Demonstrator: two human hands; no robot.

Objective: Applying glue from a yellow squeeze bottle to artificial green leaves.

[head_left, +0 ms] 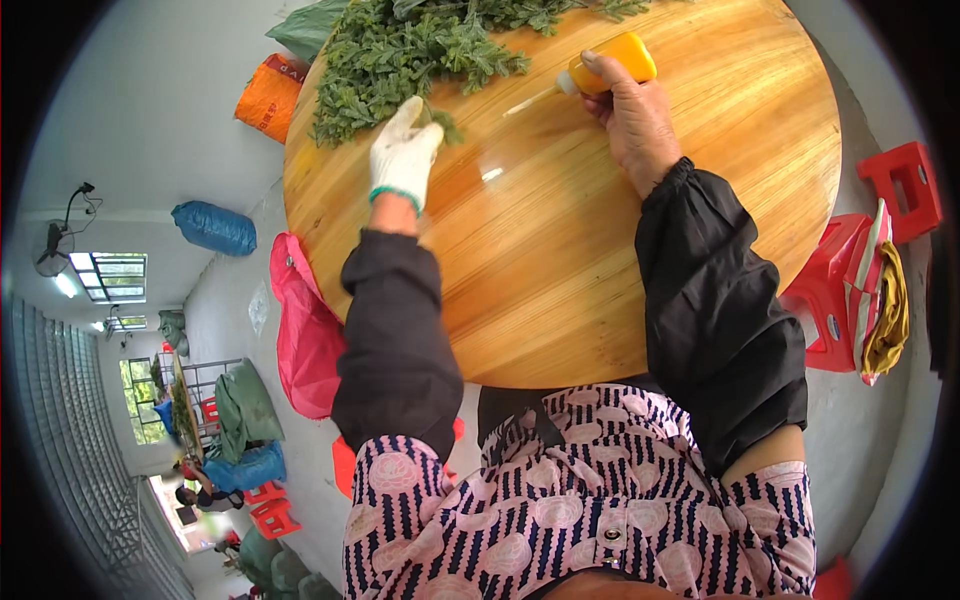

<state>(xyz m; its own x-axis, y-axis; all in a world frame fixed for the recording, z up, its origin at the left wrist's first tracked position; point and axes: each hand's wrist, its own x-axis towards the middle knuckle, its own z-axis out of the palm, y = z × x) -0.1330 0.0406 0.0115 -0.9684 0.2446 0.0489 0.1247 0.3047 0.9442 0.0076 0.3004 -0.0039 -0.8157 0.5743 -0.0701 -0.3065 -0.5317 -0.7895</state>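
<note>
My left hand, in a white knit glove with a green cuff edge, is closed on a small green artificial sprig just above the table. Part of the sprig is hidden by the glove. My bare right hand grips a yellow squeeze bottle, tilted so that its long thin pale nozzle points left and slightly down toward the sprig. Nozzle tip and sprig are apart. Just beyond my left hand lies a big pile of green artificial foliage at the table's far left.
The round wooden table fills the middle. A pink bag hangs by its left edge, with an orange sack farther up. Red stools stand at the right, one bearing a cloth. A co-worker is far off at lower left.
</note>
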